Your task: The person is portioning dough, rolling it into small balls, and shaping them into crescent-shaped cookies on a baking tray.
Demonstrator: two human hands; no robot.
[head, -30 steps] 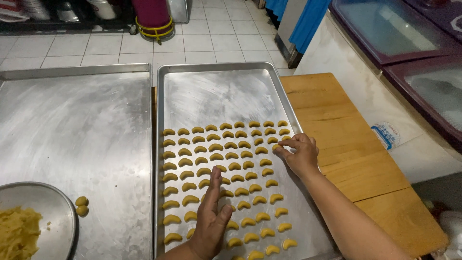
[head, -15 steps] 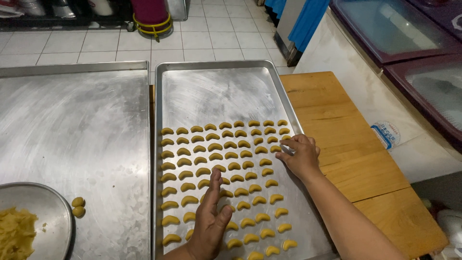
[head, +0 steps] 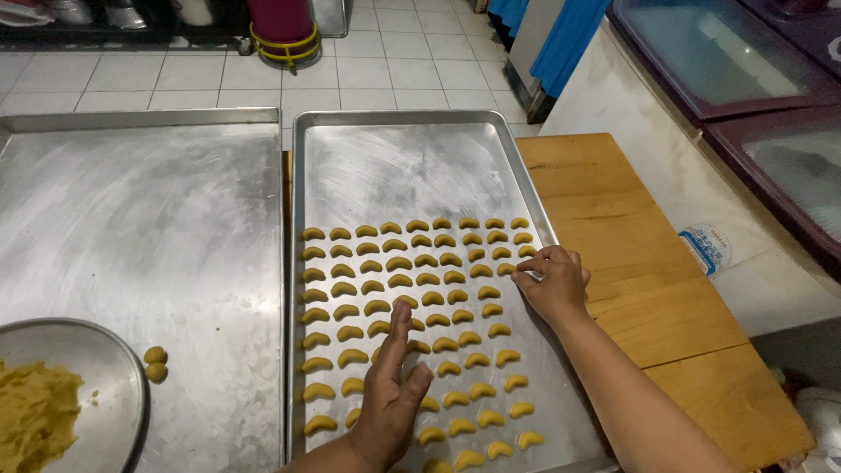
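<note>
A pale wooden worktop (head: 653, 289) carries a large rectangular steel baking tray (head: 412, 166), whose far half is bare metal and whose near half is filled with small yellow crescent-shaped dough pieces (head: 399, 263) set in neat rows. Just beside it on the left lies a second flat steel tray (head: 140, 228) of about the same size, with its surface scuffed and dull. On that left tray's near corner sits a round steel bowl (head: 109, 385) holding a lump of yellow dough (head: 31, 412), and two small yellow dough balls (head: 155, 363) rest touching each other just beside the bowl's rim. Beyond the trays a white tiled floor (head: 394, 52) shows. The left hand (head: 390, 394) lies over the near rows of crescents, fingers stretched forward and slightly spread, holding nothing that can be seen. The right hand (head: 552, 285) rests at the tray's right rim beside the end of the rows, its fingers curled inward toward the outermost crescents; whether a piece is pinched between the fingertips cannot be told. The two hands are well apart from each other.
</note>
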